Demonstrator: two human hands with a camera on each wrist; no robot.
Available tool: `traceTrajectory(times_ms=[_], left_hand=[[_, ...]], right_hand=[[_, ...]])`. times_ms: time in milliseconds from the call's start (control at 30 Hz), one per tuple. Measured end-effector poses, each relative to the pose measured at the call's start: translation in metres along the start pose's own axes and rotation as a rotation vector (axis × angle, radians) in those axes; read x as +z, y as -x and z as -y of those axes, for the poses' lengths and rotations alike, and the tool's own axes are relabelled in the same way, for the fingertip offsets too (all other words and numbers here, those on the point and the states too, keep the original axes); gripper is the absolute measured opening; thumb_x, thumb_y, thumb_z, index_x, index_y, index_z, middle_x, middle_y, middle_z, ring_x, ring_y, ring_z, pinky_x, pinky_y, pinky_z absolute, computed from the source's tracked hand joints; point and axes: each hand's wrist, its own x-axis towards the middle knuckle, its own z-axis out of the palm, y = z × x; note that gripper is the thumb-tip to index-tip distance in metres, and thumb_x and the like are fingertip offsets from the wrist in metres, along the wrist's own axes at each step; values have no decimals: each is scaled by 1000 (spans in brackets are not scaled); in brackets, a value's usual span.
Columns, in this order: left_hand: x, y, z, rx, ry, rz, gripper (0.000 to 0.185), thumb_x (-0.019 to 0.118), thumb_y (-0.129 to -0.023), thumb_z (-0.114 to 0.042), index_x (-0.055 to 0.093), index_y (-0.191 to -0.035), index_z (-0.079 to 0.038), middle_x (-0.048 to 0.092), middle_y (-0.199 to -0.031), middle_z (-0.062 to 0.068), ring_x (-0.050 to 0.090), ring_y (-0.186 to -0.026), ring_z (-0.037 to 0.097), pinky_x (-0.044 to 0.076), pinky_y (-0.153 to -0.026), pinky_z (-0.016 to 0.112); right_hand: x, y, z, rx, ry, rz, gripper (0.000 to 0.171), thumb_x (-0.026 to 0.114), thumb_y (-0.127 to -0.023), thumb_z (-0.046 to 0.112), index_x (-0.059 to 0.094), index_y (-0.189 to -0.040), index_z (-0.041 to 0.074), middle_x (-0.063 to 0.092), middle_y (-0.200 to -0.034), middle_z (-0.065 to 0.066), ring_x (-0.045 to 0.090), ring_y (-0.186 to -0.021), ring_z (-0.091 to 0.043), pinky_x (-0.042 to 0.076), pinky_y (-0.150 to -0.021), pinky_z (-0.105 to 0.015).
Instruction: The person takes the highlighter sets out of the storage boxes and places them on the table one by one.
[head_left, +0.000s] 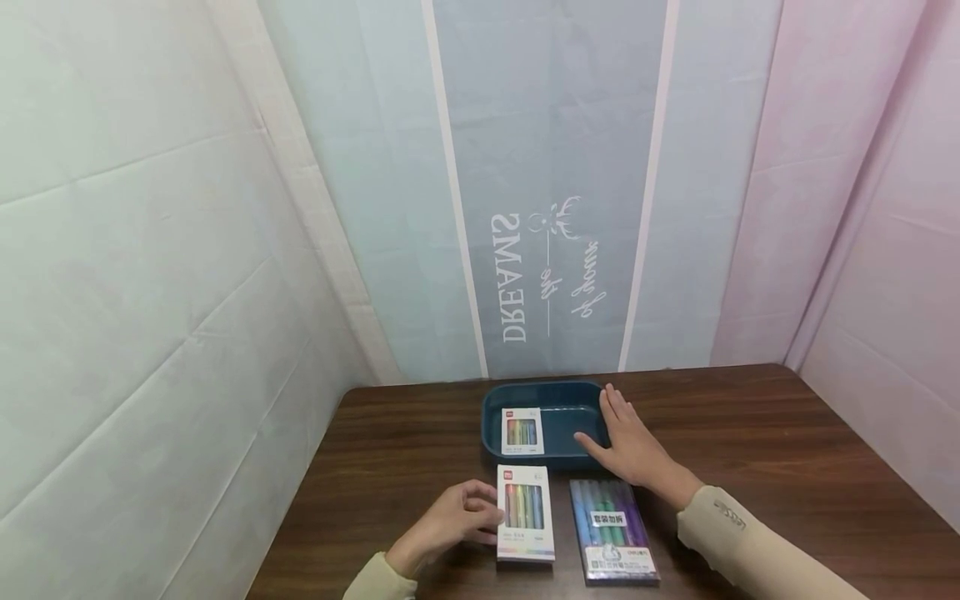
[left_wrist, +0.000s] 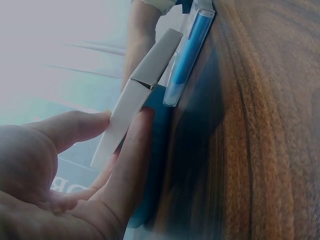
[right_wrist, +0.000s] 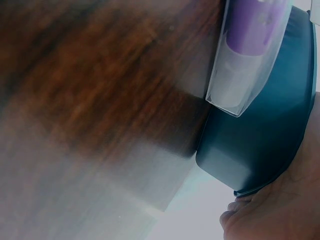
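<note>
A dark blue tray [head_left: 497, 400] sits at the back of the wooden table with one white box of coloured pens [head_left: 522, 431] lying in it. My right hand [head_left: 628, 442] lies flat on the tray's near right rim [right_wrist: 265, 150], fingers straight. In front of the tray lies a second white pen box [head_left: 525, 510]. My left hand [head_left: 459, 517] pinches its left edge [left_wrist: 135, 95] between thumb and fingers. Right beside it lies a clear pack of blue and purple pens [head_left: 612, 528], seen close up in the wrist views [left_wrist: 187, 55] [right_wrist: 247, 55].
The brown wooden table [head_left: 787, 450] stands in a corner enclosed by pale fabric walls [head_left: 150, 292]. A grey panel printed with mirrored lettering [head_left: 513, 279] hangs behind the tray. Bare tabletop lies to the left and right of the boxes.
</note>
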Motion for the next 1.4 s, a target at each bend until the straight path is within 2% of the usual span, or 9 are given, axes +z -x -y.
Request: traceTrajectory(times_ms=[633,1033,1400], left_hand=[[8,0,7,-39,-5,-15,29,77,-97,-2,63,-123,1,76,-101,14,78,-89,26,68,-78,41],[10,-2,17,-3,44,4,30,75,-94,2,62,-120,4,75,-98,15,77,-87,25,68,-78,42],[12,-4,26,15,33,14,30,75,-94,2,61,-120,5,75,-98,15,76,-88,24,68,-78,41]], right_hand=[[3,-1,-3,2,11,7,105,66,-102,57,20,-163,-15,13,-174,-34,15,-160,-53,19,-128,-68],[3,2,-1,-21,14,-17,102,65,-104,56,22,-163,-15,14,-174,-34,16,-160,-52,18,-129,-67],[6,4,-2,-29,25,-31,103,64,-104,59,22,-163,-15,13,-174,-33,17,-160,-52,19,-129,-67]])
